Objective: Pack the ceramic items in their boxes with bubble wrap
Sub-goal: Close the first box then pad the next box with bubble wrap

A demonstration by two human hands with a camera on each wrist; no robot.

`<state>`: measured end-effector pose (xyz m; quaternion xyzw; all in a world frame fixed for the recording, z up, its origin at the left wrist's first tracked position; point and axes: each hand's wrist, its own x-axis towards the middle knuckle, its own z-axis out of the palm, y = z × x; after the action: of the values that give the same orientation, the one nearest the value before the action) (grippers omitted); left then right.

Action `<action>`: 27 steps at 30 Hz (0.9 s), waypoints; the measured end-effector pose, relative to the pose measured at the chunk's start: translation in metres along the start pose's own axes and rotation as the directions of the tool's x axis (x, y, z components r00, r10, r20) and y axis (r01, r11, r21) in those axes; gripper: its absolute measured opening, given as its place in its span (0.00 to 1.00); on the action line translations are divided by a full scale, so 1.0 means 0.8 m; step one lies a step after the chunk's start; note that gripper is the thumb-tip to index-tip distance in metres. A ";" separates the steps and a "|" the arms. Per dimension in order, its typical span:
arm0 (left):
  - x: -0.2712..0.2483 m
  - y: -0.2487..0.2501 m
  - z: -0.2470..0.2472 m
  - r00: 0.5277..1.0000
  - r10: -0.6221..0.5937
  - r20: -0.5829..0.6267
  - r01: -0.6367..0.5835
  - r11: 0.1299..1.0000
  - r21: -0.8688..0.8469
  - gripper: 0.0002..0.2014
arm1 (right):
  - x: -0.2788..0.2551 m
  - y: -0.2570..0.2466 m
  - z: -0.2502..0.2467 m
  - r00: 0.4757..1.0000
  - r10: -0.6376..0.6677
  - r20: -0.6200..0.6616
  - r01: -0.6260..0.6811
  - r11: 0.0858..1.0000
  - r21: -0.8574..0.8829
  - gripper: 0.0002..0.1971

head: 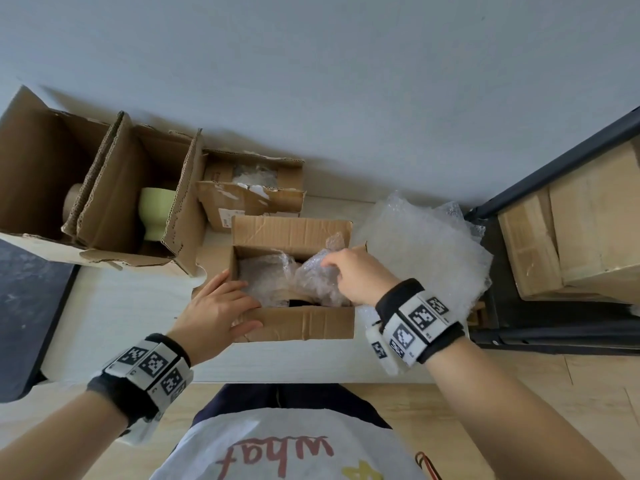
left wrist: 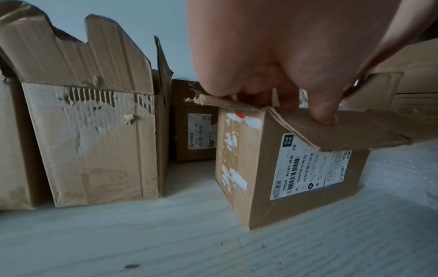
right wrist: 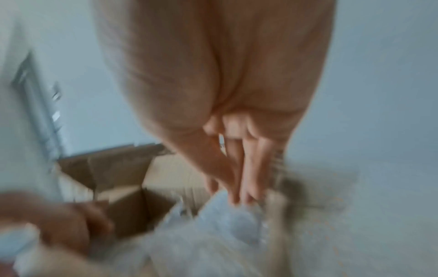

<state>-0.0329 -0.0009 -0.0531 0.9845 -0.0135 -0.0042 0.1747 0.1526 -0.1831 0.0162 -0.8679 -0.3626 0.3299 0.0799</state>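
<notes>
Both grips are at the small open box (head: 294, 322) on the pale worktop (head: 114, 306): the left hand (head: 214, 306) clamps the box's near left corner, thumb (left wrist: 323, 112) pressing the folded-out flap and the other fingers curled over the rim. Over the box mouth, the right hand (head: 353, 275) pinches crumpled bubble wrap (head: 315, 275) that sits in the box and pokes above it. More bubble wrap sheets (head: 426, 244) lie just right of the box, and a pale green ceramic cup (head: 156, 211) stands in a taller box (head: 114, 202) to the left.
</notes>
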 end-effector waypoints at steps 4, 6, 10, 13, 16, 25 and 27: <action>0.000 0.001 0.000 1.000 -0.005 0.003 0.005 1.000 -0.023 0.38 | -0.003 0.016 0.016 0.966 -0.252 -0.059 0.208 0.892 -0.402 0.30; 0.000 0.001 0.000 1.000 0.000 -0.004 0.000 1.000 -0.016 0.38 | 0.007 0.018 0.031 0.977 -0.210 -0.032 0.160 0.827 -0.538 0.31; 0.000 0.002 0.001 0.999 0.019 -0.031 -0.019 1.000 0.004 0.37 | 0.026 0.016 0.057 0.993 -0.121 -0.010 0.086 0.765 -0.638 0.22; 0.000 0.002 0.001 1.000 0.018 -0.025 -0.018 1.000 0.006 0.36 | 0.040 0.014 0.059 0.996 -0.065 0.053 0.084 0.726 -0.682 0.18; 0.001 0.002 0.001 1.000 0.015 -0.006 -0.015 1.000 0.013 0.36 | 0.042 0.006 0.047 0.996 -0.050 0.080 0.091 0.735 -0.672 0.18; 0.008 -0.003 -0.002 0.998 0.054 0.022 -0.055 0.996 0.076 0.37 | -0.010 -0.007 0.037 0.954 -0.160 0.255 0.282 0.773 -0.568 0.14; 0.009 -0.006 -0.005 0.994 0.059 0.092 -0.071 0.989 0.131 0.38 | -0.005 -0.014 0.039 0.948 -0.130 0.292 0.284 0.762 -0.582 0.14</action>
<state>-0.0257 0.0050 -0.0513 0.9919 -0.0537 -0.0409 0.1074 0.1244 -0.1808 -0.0013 -0.7552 -0.5512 0.2823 -0.2148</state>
